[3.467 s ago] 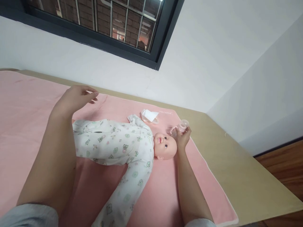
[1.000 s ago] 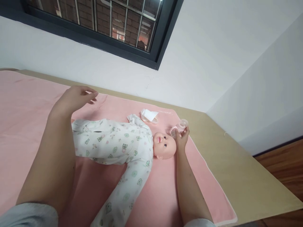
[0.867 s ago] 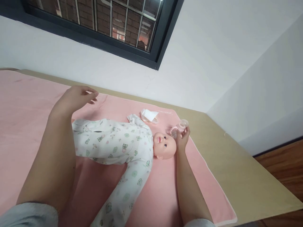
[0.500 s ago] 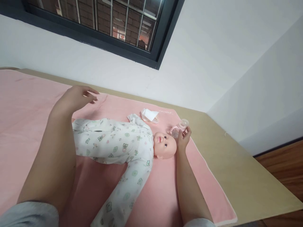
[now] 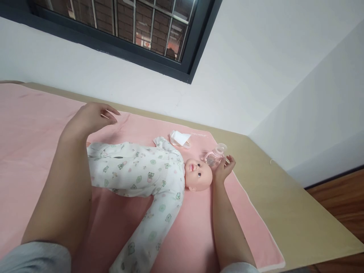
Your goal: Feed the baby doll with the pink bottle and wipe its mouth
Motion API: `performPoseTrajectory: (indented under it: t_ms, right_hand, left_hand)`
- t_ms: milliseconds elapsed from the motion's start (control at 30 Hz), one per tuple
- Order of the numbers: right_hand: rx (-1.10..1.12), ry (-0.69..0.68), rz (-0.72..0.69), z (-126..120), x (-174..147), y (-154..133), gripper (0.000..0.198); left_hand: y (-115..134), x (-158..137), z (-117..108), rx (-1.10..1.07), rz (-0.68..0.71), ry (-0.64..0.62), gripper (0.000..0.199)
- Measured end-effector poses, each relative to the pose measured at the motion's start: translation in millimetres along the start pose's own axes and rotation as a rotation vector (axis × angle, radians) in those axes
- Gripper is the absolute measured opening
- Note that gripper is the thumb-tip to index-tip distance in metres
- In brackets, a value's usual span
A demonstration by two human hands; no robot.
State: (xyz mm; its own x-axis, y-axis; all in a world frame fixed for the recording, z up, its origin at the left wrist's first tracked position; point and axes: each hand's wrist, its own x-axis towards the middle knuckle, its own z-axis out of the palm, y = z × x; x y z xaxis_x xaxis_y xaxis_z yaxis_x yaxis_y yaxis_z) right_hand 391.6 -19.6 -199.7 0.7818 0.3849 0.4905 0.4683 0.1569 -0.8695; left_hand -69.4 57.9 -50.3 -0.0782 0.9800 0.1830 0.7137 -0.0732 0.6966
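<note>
A baby doll [image 5: 136,170] in a white sleepsuit with small bear prints lies on its back, its head toward the right. Beside the top of its head stands a clear baby bottle [image 5: 214,158] with pink handles and a clear cap. My right hand [image 5: 224,169] is at the bottle's right handle, thumb and fingers apart on either side of it; I cannot make out a firm grip. Over the doll's lower end, my left hand [image 5: 98,116] hovers with loosely bent, parted fingers and nothing in it. My left forearm covers the doll's legs.
A pink blanket [image 5: 244,223] lies under the doll on a light wooden surface [image 5: 264,182]. Near the doll's far shoulder sits a small white tissue pack [image 5: 179,138]. White walls and a dark-framed window [image 5: 187,74] border the far side.
My right hand has slid slightly to the right and its fingers have loosened from the bottle's collar, showing the right handle. The bottle stays in place. My left hand has hardly moved.
</note>
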Motion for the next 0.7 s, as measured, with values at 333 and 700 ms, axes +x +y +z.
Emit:
performPoseTrajectory:
  t_ms: [333, 700]
  right_hand:
    - [0.048, 0.064, 0.071, 1.1, 4.2, 5.7, 0.05]
    - [0.069, 0.085, 0.123, 1.5, 5.4, 5.7, 0.044]
  left_hand:
    - [6.0, -5.4, -1.5, 0.054, -0.008, -0.026, 0.032]
    - [7.1, -6.8, 0.4, 0.049, 0.016, -0.061, 0.032]
